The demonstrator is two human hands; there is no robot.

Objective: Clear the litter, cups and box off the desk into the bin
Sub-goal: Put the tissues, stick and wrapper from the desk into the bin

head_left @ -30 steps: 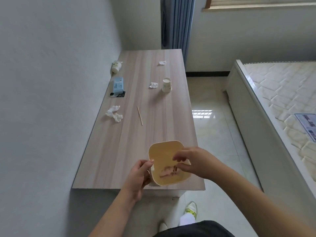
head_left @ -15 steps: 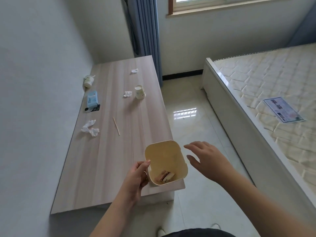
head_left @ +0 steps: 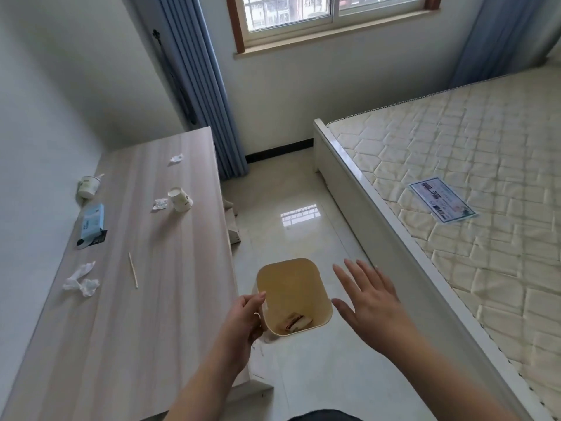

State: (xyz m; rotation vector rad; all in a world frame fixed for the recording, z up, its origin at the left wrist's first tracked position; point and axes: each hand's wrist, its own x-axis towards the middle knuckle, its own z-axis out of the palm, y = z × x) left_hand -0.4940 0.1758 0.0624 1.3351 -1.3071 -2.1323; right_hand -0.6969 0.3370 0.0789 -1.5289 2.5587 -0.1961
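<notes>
The left hand [head_left: 247, 319] grips the bin [head_left: 293, 296] by its rim, just right of the tabletop [head_left: 158, 299]; the litter lies ahead-left, nearer it than the open, empty right hand [head_left: 372, 302].

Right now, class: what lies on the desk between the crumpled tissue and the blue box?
In the head view, only bare desk separates the crumpled tissue and blue box.

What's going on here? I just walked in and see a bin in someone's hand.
A person is clearing a desk. The left hand holds a yellow bin by its rim beside the desk; the right hand is open and empty. One wrapper is in the bin. Two cups, a box, tissues and a stick remain on the desk.
</notes>
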